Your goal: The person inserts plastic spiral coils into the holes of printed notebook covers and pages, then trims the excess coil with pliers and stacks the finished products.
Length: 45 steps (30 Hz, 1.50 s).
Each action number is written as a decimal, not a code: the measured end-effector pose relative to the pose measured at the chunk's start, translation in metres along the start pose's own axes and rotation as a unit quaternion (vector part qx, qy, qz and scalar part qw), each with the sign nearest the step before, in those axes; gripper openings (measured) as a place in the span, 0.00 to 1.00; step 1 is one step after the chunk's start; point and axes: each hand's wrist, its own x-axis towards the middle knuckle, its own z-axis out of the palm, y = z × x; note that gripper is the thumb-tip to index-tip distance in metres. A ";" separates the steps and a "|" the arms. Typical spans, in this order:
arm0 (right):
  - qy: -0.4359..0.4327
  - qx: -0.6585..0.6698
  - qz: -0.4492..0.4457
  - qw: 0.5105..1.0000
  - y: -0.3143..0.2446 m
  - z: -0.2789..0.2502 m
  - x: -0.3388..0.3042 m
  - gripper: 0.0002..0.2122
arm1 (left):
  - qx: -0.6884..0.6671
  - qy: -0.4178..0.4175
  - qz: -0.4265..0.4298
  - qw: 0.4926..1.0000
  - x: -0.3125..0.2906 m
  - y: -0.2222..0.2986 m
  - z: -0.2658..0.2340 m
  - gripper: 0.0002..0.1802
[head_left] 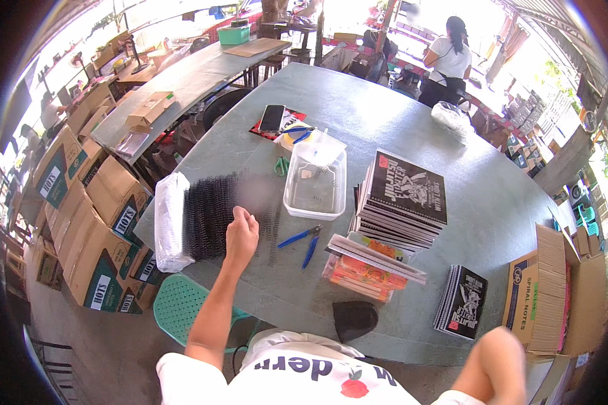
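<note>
My left hand (242, 233) is closed, fingers pressed together, over the right part of a spread of black spiral binding coils (209, 219). Whatever it may pinch is too small to make out. Left of the coils lies a bundle in clear plastic wrap (171, 223). Blue-handled pliers (304, 240) rest on the table right of this hand, below a clear plastic tub (315, 191) with a few small bits inside. My right arm (498, 361) bends at the lower right, its hand out of view.
A tall stack of black spiral notebooks (402, 202) stands mid-table, behind orange-wrapped packs (361, 273). A shorter notebook stack (461, 302) sits near an open carton (540, 290). A black pouch (355, 320), phone (272, 118) and green stool (182, 307) are around. Another person (448, 61) stands beyond.
</note>
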 end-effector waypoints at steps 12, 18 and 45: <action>0.200 -0.328 0.102 0.918 0.160 0.116 0.086 0.20 | -0.660 0.030 -0.006 0.751 0.000 0.034 -0.100 0.13; 0.198 -0.406 -0.043 0.891 0.158 0.119 0.067 0.15 | -0.650 0.028 0.042 0.758 0.016 0.037 -0.056 0.10; 0.216 -0.389 -0.041 0.895 0.152 0.114 0.065 0.16 | -0.531 0.148 0.066 0.832 0.041 0.102 -0.101 0.23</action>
